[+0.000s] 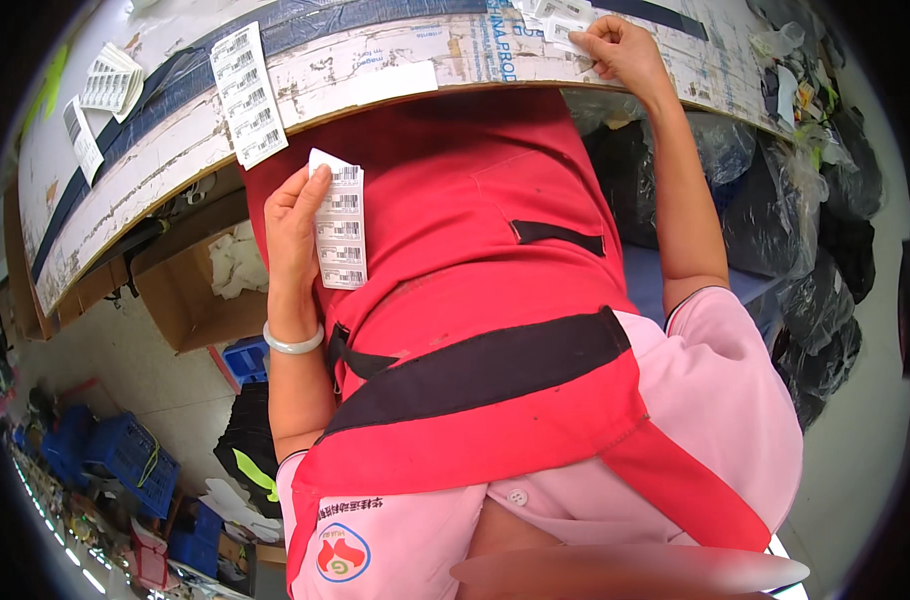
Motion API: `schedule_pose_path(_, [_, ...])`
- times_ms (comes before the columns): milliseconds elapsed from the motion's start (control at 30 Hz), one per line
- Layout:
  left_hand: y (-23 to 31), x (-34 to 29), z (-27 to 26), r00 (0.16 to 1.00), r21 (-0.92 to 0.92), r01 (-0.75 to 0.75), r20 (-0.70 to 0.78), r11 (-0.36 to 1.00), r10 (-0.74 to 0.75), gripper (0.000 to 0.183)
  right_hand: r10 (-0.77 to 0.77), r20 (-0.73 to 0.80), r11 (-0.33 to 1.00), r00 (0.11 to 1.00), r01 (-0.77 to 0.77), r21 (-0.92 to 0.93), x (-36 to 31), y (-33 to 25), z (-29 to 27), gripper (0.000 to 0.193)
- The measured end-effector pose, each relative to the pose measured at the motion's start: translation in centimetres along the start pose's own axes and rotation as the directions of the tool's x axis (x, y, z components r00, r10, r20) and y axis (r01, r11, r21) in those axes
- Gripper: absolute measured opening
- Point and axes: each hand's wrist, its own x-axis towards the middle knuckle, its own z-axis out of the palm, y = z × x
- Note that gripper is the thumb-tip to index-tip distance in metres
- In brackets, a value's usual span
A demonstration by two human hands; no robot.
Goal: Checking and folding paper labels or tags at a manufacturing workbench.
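My left hand point(297, 215) grips a strip of white barcode labels point(342, 228) in front of the red apron, with the thumb over its upper left edge. The strip hangs upright, just off the near edge of the worktable. At the far right of the table, my right hand point(623, 62) has its fingers bent into a pinch at the edge of a small white barcode label point(561, 32). That label lies by several others, partly cut off by the picture's top edge. Another long barcode strip point(248, 95) lies on the table, its end over the near edge.
The worn white worktable point(375, 60) curves across the top. Barcode labels point(112, 84) are piled at its left, near a single label point(83, 140). Below stand an open cardboard box point(190, 300) and a blue crate point(135, 460). Dark plastic-wrapped bags point(765, 215) crowd the right.
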Motion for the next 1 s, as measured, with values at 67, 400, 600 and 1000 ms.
schedule_pose_path(67, [-0.1,-0.3,0.1,1.0,0.007,0.008,-0.012,1.0,-0.008,0.017,0.01,-0.044,0.993,0.999,-0.016,-0.118,0.0,-0.5,0.3,0.029])
schedule_pose_path(400, [1.2,-0.5,2.1,0.991,0.007,-0.127,0.033,0.992,0.127,0.016,-0.302,-0.072,0.946,0.951,0.289,-0.147,-3.1,-5.5,3.8,0.026])
schedule_pose_path(600, [1.4,-0.5,2.3,0.977,0.048,-0.212,0.038,0.976,0.211,0.015,-0.27,0.422,0.84,0.865,-0.002,0.542,-10.3,-14.4,12.1,0.021])
schedule_pose_path(1000, [0.8,1.1,1.3,0.977,0.175,-0.206,-0.02,0.963,0.213,0.025,-0.855,-0.03,0.515,0.518,0.855,0.058,-10.8,-13.1,15.6,0.005])
